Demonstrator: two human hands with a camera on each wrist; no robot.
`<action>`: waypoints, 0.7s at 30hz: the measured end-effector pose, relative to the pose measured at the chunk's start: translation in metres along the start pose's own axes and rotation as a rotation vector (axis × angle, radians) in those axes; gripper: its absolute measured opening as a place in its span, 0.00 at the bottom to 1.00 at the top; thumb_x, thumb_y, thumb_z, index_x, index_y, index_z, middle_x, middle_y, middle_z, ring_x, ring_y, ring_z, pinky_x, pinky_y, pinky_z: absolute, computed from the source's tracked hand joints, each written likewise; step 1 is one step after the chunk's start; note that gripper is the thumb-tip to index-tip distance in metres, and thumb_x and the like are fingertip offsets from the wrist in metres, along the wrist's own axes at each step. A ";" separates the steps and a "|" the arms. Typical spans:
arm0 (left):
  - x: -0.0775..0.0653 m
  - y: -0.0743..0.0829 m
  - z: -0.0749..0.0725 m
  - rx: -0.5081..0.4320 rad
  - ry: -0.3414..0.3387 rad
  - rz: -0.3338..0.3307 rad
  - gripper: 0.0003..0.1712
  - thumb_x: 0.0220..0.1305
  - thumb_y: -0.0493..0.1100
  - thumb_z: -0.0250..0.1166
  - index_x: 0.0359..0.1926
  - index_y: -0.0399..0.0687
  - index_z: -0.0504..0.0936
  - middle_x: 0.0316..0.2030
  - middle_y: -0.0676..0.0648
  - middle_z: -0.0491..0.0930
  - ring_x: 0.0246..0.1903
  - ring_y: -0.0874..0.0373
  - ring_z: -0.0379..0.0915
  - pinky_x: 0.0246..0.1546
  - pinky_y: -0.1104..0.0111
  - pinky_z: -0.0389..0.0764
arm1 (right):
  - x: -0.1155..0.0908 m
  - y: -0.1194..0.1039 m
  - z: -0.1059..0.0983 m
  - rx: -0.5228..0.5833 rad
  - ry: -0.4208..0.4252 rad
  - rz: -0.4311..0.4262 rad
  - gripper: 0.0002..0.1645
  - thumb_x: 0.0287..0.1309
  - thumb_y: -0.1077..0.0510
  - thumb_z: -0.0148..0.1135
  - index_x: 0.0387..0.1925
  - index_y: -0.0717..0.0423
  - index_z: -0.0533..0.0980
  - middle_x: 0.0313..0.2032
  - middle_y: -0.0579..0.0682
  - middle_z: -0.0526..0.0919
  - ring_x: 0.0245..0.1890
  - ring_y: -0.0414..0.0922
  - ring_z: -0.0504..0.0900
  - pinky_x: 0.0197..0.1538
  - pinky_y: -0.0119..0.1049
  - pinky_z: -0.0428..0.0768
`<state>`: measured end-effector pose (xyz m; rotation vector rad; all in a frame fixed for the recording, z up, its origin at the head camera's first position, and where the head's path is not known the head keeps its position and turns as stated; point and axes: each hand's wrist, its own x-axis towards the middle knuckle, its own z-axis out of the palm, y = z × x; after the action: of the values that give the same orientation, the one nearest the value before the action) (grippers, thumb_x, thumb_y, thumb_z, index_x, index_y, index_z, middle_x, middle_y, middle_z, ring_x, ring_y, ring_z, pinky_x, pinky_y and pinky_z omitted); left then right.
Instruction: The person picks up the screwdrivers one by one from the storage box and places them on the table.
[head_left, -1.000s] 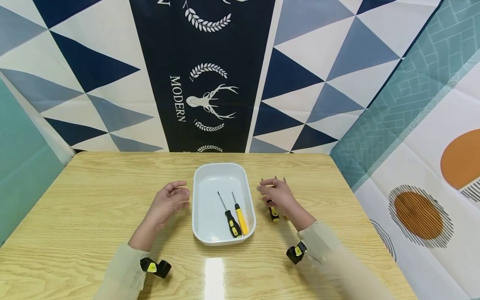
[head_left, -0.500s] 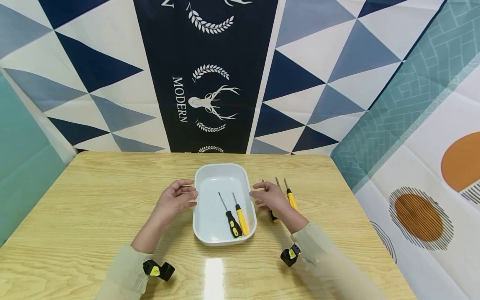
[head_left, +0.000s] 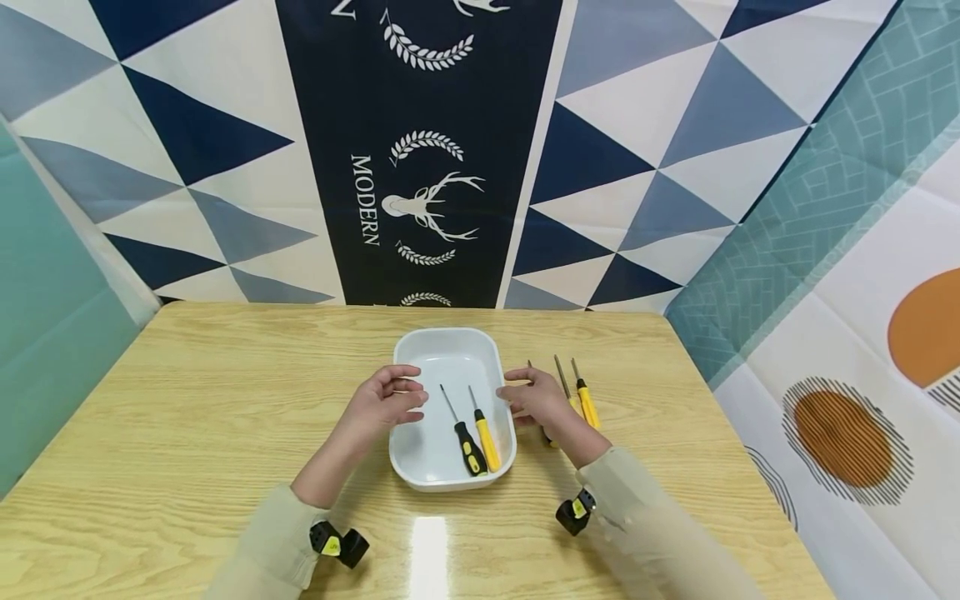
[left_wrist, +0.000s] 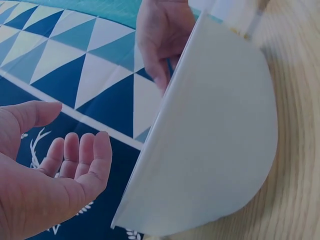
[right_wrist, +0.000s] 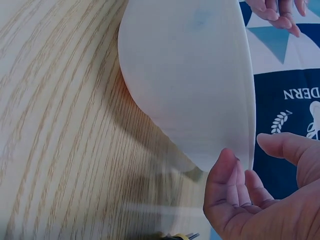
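A white plastic tray (head_left: 422,450) stands on the wooden table. In it lie a black-and-yellow screwdriver (head_left: 470,452) and a yellow-handled screwdriver (head_left: 487,439), side by side. My left hand (head_left: 384,403) hovers over the tray's left rim, fingers loosely bent and holding nothing; the left wrist view shows a gap between its fingers and the tray wall (left_wrist: 215,125). At the right rim is my right hand (head_left: 537,398), its thumb and fingers spread apart. In the right wrist view its fingertips (right_wrist: 227,160) overlap the tray's outer wall.
Right of the tray lie three more screwdrivers, tips toward the back: a yellow one (head_left: 587,403), a second shaft (head_left: 562,375) beside it, and a dark-handled one mostly behind my right hand. A patterned cloth (head_left: 420,167) hangs behind the table.
My left hand has moved right, from beside the tray to over its left rim. My right hand has moved left from the loose screwdrivers to the right rim, uncovering the yellow one.
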<state>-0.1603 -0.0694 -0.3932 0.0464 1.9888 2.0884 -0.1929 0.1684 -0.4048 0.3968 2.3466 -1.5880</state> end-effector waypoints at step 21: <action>0.010 -0.012 0.027 0.175 0.031 -0.102 0.23 0.50 0.39 0.65 0.49 0.43 0.70 0.37 0.44 0.72 0.34 0.55 0.74 0.35 0.65 0.81 | 0.004 0.004 0.004 -0.015 0.002 0.009 0.18 0.54 0.57 0.56 0.48 0.56 0.71 0.34 0.54 0.78 0.24 0.43 0.77 0.30 0.38 0.80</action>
<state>-0.1627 -0.0407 -0.4047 -0.0534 2.1396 1.8608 -0.1953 0.1665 -0.4112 0.4055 2.3539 -1.5657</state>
